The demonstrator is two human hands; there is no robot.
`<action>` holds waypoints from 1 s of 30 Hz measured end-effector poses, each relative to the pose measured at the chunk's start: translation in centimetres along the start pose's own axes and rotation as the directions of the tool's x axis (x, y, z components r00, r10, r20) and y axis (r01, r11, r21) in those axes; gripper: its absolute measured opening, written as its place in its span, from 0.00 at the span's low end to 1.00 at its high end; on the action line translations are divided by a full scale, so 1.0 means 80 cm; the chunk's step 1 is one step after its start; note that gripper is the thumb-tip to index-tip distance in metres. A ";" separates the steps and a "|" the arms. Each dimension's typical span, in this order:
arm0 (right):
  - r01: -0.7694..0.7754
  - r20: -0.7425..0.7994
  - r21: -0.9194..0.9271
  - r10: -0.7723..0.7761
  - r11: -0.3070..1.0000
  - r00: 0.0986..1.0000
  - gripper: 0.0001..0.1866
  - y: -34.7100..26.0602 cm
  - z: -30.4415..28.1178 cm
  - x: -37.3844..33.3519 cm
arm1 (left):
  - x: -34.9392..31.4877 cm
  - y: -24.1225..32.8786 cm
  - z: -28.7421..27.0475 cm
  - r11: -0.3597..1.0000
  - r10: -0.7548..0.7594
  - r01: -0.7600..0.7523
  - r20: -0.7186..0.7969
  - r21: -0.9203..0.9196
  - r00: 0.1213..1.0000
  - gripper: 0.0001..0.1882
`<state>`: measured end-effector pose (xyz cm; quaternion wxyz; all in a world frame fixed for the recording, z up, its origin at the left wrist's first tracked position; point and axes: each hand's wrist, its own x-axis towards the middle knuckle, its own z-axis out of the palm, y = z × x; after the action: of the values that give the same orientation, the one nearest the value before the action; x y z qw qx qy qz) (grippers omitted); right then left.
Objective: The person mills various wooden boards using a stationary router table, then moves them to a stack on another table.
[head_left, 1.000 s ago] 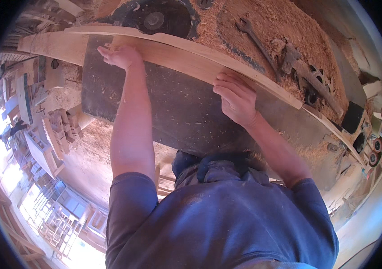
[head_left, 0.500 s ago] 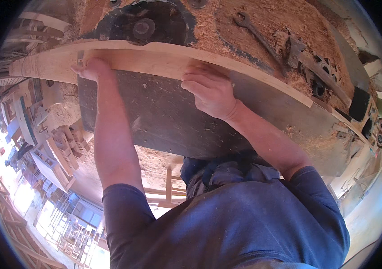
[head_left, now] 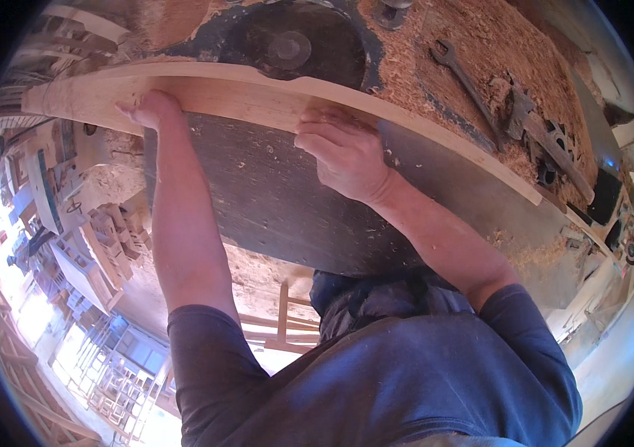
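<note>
A long, pale, slightly curved wooden board [head_left: 220, 93] stretches across the dark flat machine table [head_left: 272, 179]. Its far edge has a small step beside a round dark machine part with a central hub [head_left: 289, 48]. My left hand [head_left: 154, 110] is on the board toward its left end, thumb sticking out to the left; its other fingers are partly hidden. Right of the middle, my right hand [head_left: 343, 153] grips the board's near side with bent fingers, whose tips I cannot see clearly.
Wood shavings [head_left: 414, 74] cover the far surface. An open-ended wrench [head_left: 470, 93] lies there, near a hammer-like tool [head_left: 548, 145]. Stacked wooden pieces [head_left: 112, 238] stand at the left, with curved wood parts [head_left: 78, 37] at the far left.
The view has shifted, so the round part and wrench appear farther right. Relative to the machine table, the board and both hands have moved somewhat left.
</note>
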<state>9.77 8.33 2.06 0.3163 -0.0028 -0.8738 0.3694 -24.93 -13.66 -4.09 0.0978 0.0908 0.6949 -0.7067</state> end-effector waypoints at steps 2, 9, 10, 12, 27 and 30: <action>0.019 0.012 -0.007 -0.019 1.000 1.000 0.12 -0.002 0.012 0.006 | 0.031 0.008 0.024 0.999 -0.031 0.029 0.043 0.041 0.999 0.27; -0.034 0.058 -0.053 0.037 0.998 0.998 0.13 -0.010 0.027 0.011 | 0.040 -0.005 0.009 0.846 -0.061 0.124 0.138 -0.518 0.989 0.32; -0.039 0.073 -0.053 0.043 0.998 0.996 0.13 -0.010 0.027 0.013 | 0.032 -0.002 0.010 0.051 -0.194 0.254 0.239 -0.966 0.951 0.34; -0.059 0.049 -0.027 0.060 0.998 0.997 0.12 -0.014 0.030 0.019 | 0.019 0.003 0.006 -0.841 -0.344 -0.137 0.322 -0.523 0.882 0.39; -0.019 0.287 -0.037 0.029 0.999 0.958 0.16 -0.174 0.098 -0.043 | -0.163 -0.075 0.018 -1.000 0.017 0.017 0.080 0.007 0.997 0.57; -0.017 0.337 0.012 0.012 1.000 0.941 0.15 -0.197 0.074 -0.071 | -0.154 -0.059 0.063 -0.982 -0.014 -0.019 0.030 0.189 0.999 0.55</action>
<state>14.61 -8.31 6.03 0.1595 0.0562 -0.9122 0.3732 -14.23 -18.46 3.85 -0.0652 0.1102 -0.6393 -0.7582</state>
